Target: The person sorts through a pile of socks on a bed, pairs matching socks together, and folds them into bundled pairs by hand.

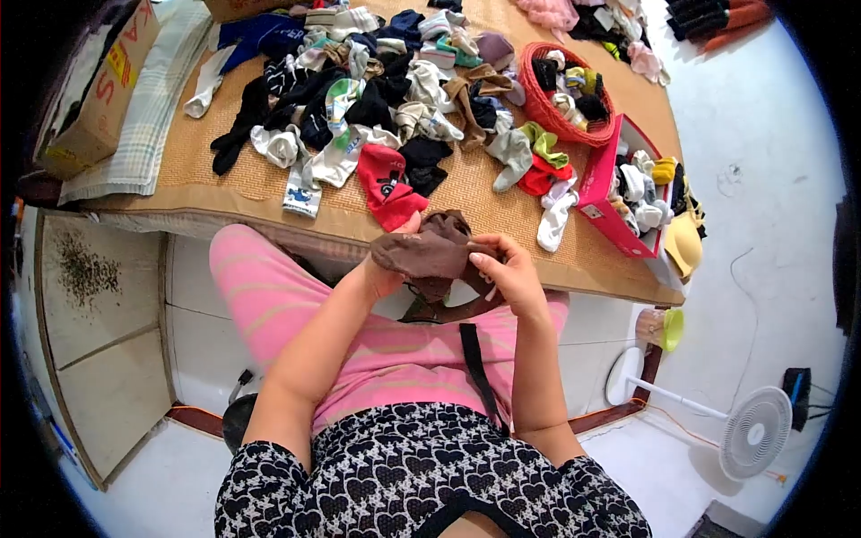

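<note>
Above my lap, my left hand (387, 276) and my right hand (508, 276) hold a dark brown sock (421, 254) of thin, soft cloth. My left hand supports it from the left and below, its fingers partly hidden by the fabric. At the right end, my right thumb and fingers pinch the cloth, and a loose brown loop hangs beneath. Just beyond my left hand lies a red sock (384, 184) with a dark print. A large heap of mixed socks (341, 99) spreads over the woven mat (242, 184) behind it.
To the right stand a red basket (529, 99) and a pink box (599, 184), both holding socks. A white sock (557, 213) lies near the edge. A cardboard box (99, 108) is at far left. A white fan (755, 434) stands on the floor.
</note>
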Demonstrator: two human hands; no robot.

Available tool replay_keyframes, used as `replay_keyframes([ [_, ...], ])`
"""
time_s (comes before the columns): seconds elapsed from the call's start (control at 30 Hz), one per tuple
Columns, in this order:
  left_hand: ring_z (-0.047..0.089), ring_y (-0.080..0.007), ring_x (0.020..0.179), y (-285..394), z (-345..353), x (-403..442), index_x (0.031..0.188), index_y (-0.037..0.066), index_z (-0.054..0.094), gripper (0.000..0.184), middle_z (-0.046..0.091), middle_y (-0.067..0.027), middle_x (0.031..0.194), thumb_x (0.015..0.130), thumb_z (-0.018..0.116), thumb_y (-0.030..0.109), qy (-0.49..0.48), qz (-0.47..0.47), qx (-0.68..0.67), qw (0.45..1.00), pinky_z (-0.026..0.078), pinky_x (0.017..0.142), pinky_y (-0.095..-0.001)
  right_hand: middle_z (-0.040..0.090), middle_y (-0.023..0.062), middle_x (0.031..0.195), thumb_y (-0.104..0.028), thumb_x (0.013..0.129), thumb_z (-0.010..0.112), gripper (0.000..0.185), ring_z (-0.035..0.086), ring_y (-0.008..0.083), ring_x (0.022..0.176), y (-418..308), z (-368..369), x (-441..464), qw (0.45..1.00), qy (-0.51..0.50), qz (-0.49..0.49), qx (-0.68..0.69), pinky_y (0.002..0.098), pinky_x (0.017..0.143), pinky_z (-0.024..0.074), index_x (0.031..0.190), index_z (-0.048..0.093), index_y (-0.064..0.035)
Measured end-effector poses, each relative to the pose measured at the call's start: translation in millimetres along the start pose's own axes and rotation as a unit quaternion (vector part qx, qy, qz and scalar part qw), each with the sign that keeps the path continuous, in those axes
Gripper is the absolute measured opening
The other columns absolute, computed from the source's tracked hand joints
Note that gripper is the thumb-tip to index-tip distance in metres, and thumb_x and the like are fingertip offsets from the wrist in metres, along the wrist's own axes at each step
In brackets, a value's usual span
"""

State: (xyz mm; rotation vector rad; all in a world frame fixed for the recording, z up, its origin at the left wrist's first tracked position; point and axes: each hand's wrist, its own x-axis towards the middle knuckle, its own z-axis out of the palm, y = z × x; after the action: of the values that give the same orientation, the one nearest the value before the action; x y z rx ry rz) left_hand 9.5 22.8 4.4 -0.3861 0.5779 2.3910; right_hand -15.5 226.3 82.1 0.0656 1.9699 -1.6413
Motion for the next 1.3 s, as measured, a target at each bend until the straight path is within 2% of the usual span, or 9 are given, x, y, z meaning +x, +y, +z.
replay_keyframes([
  [0.37, 0.061, -0.0216, 0.096, 9, 8, -4, 0.122, -0.001, 0.044, 0.054, 0.06, -0.014, 0.108, 0.077, 0.063, 0.02, -0.082, 0.006, 0.07, 0.994, 0.05, 0.084, -0.033, 0.056, 0.003, 0.094, 0.003, 0.08, 0.061, 0.035, 0.054, 0.0092, 0.084, 12, -17, 5, 0.976, 0.119, -0.152, 0.099, 0.0224, 0.074, 0.0465, 0.114, 0.054, -0.0003],
  [0.57, 0.062, -0.0196, 0.091, -2, -6, 9, 0.119, -0.001, 0.047, 0.042, 0.061, -0.0107, 0.107, 0.08, 0.058, 0.009, -0.07, 0.036, 0.173, 0.982, 0.052, 0.08, -0.0331, 0.057, 0.0028, 0.087, -0.002, 0.083, 0.061, 0.024, 0.057, 0.0115, 0.078, 5, -9, 12, 0.961, 0.151, -0.208, 0.103, 0.0239, 0.073, 0.047, 0.106, 0.057, -0.0001],
  [0.67, 0.064, -0.0184, 0.086, -3, 0, 9, 0.114, 0.001, 0.051, 0.035, 0.063, -0.0095, 0.101, 0.08, 0.054, 0.005, 0.011, 0.049, 0.084, 0.995, 0.053, 0.077, -0.0324, 0.059, 0.0009, 0.073, -0.019, 0.089, 0.057, 0.017, 0.053, 0.0081, 0.067, 7, -3, 13, 0.981, 0.162, -0.098, 0.031, 0.022, 0.062, 0.0426, 0.092, 0.061, -0.0016],
  [0.73, 0.064, -0.0187, 0.086, -2, 4, 7, 0.112, 0.001, 0.053, 0.031, 0.063, -0.0093, 0.101, 0.081, 0.051, 0.004, 0.023, 0.059, 0.07, 0.996, 0.053, 0.077, -0.0327, 0.06, 0.0023, 0.072, -0.035, 0.092, 0.051, 0.034, 0.054, 0.0103, 0.066, 26, -2, 15, 0.998, 0.047, 0.031, -0.036, 0.0235, 0.063, 0.043, 0.091, 0.062, -0.0033],
  [0.83, 0.064, -0.0186, 0.088, -3, 1, 9, 0.112, 0.002, 0.053, 0.031, 0.062, -0.0087, 0.102, 0.081, 0.052, 0.004, -0.012, 0.069, 0.051, 0.996, 0.052, 0.079, -0.032, 0.061, 0.0058, 0.097, -0.058, 0.089, 0.04, 0.062, 0.057, 0.0151, 0.081, 35, 20, 3, 0.984, -0.031, 0.177, -0.002, 0.03, 0.07, 0.0447, 0.109, 0.057, -0.0024],
  [0.97, 0.061, -0.0144, 0.084, -16, 6, 10, 0.109, 0.001, 0.054, 0.032, 0.062, -0.0057, 0.098, 0.077, 0.053, 0.002, -0.008, 0.083, 0.133, 0.988, 0.05, 0.076, -0.0293, 0.058, 0.0036, 0.11, -0.045, 0.09, 0.049, 0.049, 0.054, 0.0171, 0.1, 40, 30, 10, 0.955, -0.018, 0.08, 0.284, 0.0296, 0.084, 0.0415, 0.117, 0.052, -0.0034],
  [1.1, 0.056, -0.0129, 0.082, -26, -1, 12, 0.105, 0.001, 0.054, 0.034, 0.059, -0.0023, 0.093, 0.072, 0.054, 0.003, -0.017, 0.063, 0.24, 0.969, 0.045, 0.073, -0.0266, 0.06, 0.0037, 0.107, -0.014, 0.086, 0.063, 0.03, 0.055, 0.0145, 0.095, 44, 24, 26, 0.952, 0.082, -0.062, 0.288, 0.0288, 0.084, 0.0431, 0.113, 0.056, -0.003],
  [1.2, 0.053, -0.0132, 0.086, -21, 1, 8, 0.113, 0.003, 0.049, 0.042, 0.055, -0.0026, 0.099, 0.073, 0.058, 0.012, -0.004, 0.033, 0.264, 0.964, 0.042, 0.074, -0.0266, 0.061, 0.0022, 0.104, -0.015, 0.088, 0.06, 0.024, 0.055, 0.0133, 0.092, 35, 24, 23, 0.975, 0.105, -0.079, 0.18, 0.0286, 0.081, 0.0443, 0.109, 0.057, -0.002],
  [1.3, 0.05, -0.0126, 0.094, -12, 17, 1, 0.126, 0.012, 0.036, 0.055, 0.045, -0.0047, 0.113, 0.077, 0.06, 0.013, 0.069, 0.14, 0.196, 0.968, 0.042, 0.077, -0.0282, 0.062, 0.0016, 0.096, -0.019, 0.09, 0.058, 0.023, 0.055, 0.0109, 0.085, 37, 24, 22, 0.984, 0.111, -0.062, 0.121, 0.0264, 0.075, 0.0454, 0.103, 0.059, 0.0003],
])
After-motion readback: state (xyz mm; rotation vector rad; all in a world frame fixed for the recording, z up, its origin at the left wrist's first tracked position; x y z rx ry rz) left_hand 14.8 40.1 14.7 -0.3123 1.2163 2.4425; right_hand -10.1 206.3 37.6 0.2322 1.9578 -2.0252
